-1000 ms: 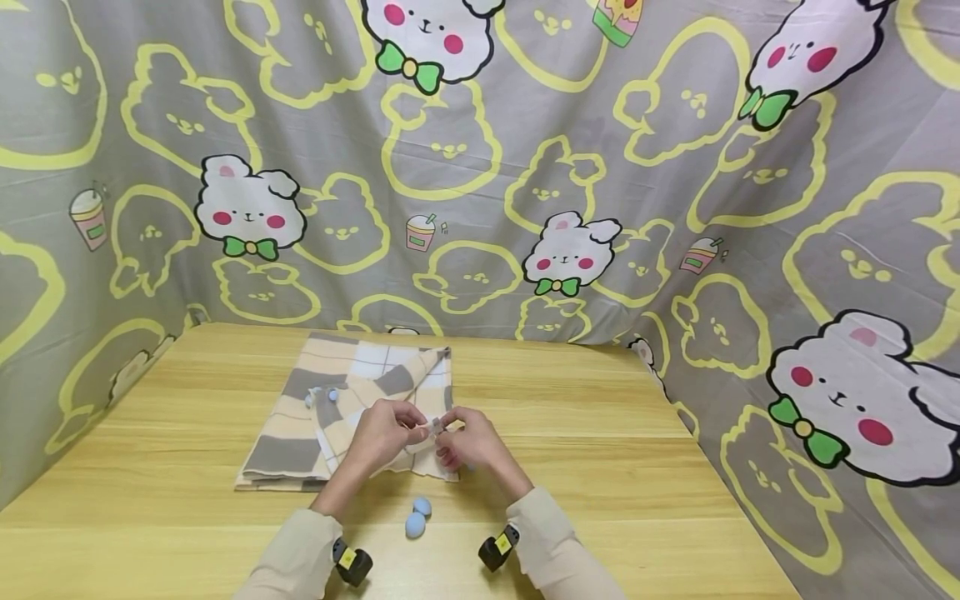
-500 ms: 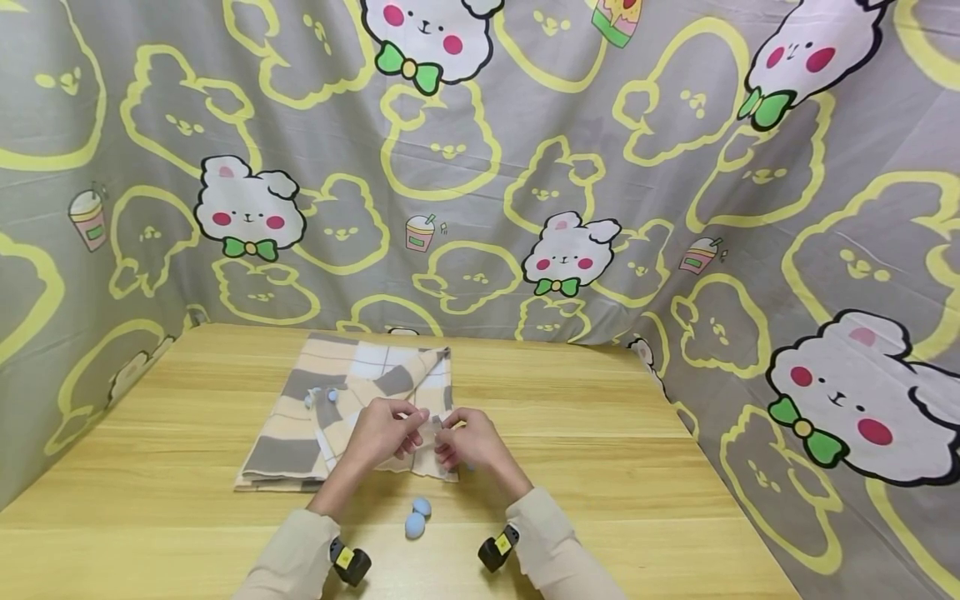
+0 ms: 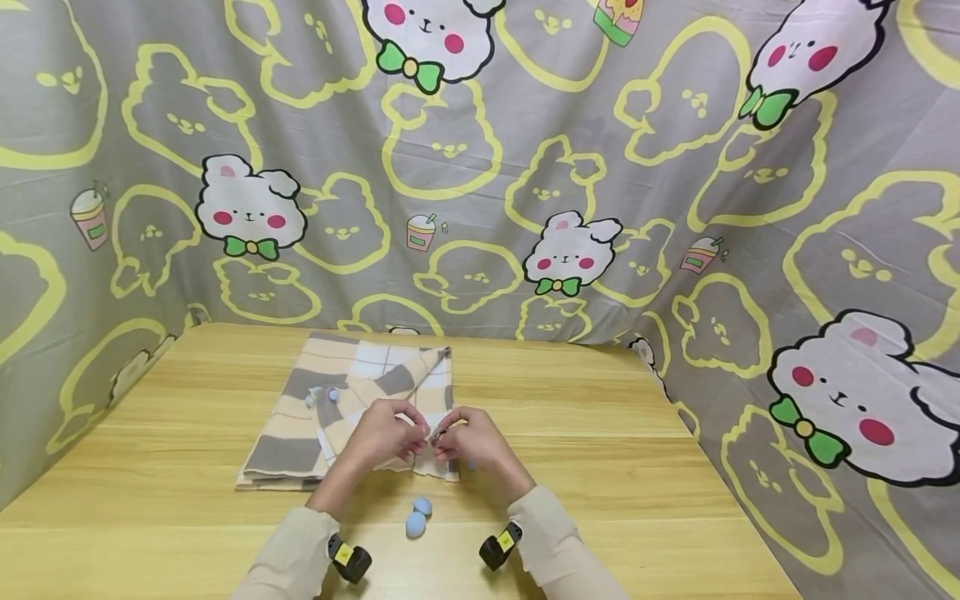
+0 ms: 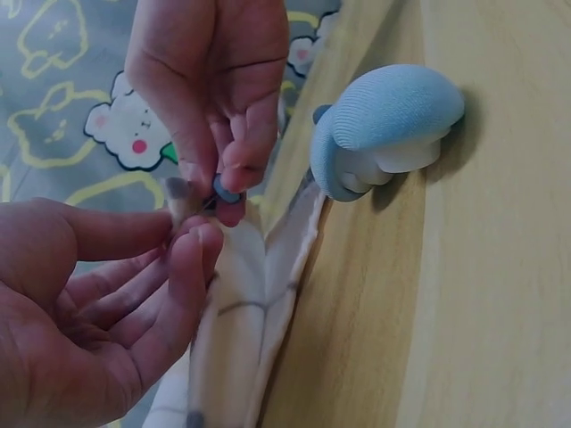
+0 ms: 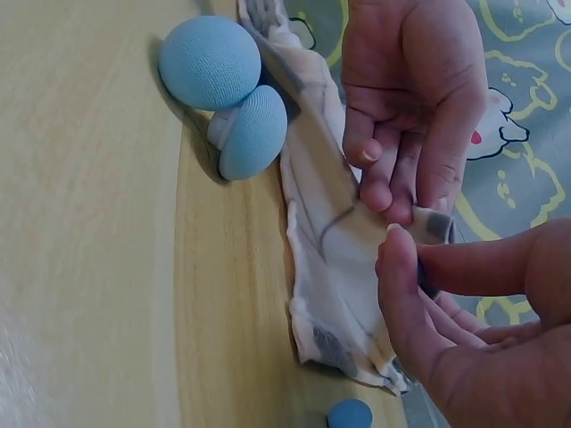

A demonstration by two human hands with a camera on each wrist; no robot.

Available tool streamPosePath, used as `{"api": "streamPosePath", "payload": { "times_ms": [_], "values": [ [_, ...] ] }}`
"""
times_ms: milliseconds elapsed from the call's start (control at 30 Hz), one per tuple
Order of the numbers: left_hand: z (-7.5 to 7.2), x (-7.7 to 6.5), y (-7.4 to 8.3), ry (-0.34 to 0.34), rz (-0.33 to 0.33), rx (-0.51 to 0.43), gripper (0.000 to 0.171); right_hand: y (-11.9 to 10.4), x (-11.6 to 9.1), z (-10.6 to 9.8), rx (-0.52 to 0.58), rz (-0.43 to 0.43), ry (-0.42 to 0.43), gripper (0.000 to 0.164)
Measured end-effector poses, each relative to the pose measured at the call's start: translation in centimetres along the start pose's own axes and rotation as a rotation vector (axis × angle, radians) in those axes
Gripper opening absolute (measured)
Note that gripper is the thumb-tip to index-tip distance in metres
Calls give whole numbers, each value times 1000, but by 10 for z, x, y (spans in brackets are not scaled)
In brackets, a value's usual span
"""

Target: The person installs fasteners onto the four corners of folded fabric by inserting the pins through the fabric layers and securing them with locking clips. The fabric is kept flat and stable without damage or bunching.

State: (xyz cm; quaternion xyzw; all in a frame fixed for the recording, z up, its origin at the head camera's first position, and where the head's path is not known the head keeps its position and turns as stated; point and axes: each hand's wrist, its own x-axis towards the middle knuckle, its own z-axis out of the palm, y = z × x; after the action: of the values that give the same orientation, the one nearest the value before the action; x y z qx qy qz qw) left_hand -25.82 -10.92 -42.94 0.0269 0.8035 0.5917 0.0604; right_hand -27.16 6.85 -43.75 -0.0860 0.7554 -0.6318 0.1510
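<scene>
A plaid blanket (image 3: 285, 425) in beige, grey and white lies folded on the table. My left hand (image 3: 386, 433) pinches a small raised fold of its near edge between thumb and forefinger. Right beside it, my right hand (image 3: 471, 437) pinches a small round blue-grey piece (image 4: 228, 189), with a thin dark shaft pointing at the cloth. The fingertips of both hands almost meet there. Two blue mushroom-shaped fasteners (image 5: 210, 62) with ribbed caps and white stems lie together on the table in front of the blanket.
More small blue pieces (image 3: 333, 394) sit on the blanket's left part. Another blue piece (image 3: 472, 465) lies by the right hand, at the blanket's near right corner. A patterned grey curtain (image 3: 465, 167) surrounds the wooden table (image 3: 570, 400) at the back and sides.
Half a second ago the left fingertips had drawn away from the right ones; now they are close together again at the cloth. The blanket and loose fasteners have stayed put.
</scene>
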Motion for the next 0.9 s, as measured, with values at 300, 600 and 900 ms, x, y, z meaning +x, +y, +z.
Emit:
{"api": "streamPosePath", "payload": {
  "times_ms": [300, 600, 900],
  "values": [
    [-3, 1, -2, -45, 23, -7, 16, -2, -1, 0, 54, 18, -36, 26],
    [-4, 3, -4, -109, 35, -14, 19, -1, 0, -12, 129, 67, -173, 32],
    [-4, 1, -3, -157, 52, -10, 21, -2, 1, -8, 165, 57, -195, 24]
  ]
}}
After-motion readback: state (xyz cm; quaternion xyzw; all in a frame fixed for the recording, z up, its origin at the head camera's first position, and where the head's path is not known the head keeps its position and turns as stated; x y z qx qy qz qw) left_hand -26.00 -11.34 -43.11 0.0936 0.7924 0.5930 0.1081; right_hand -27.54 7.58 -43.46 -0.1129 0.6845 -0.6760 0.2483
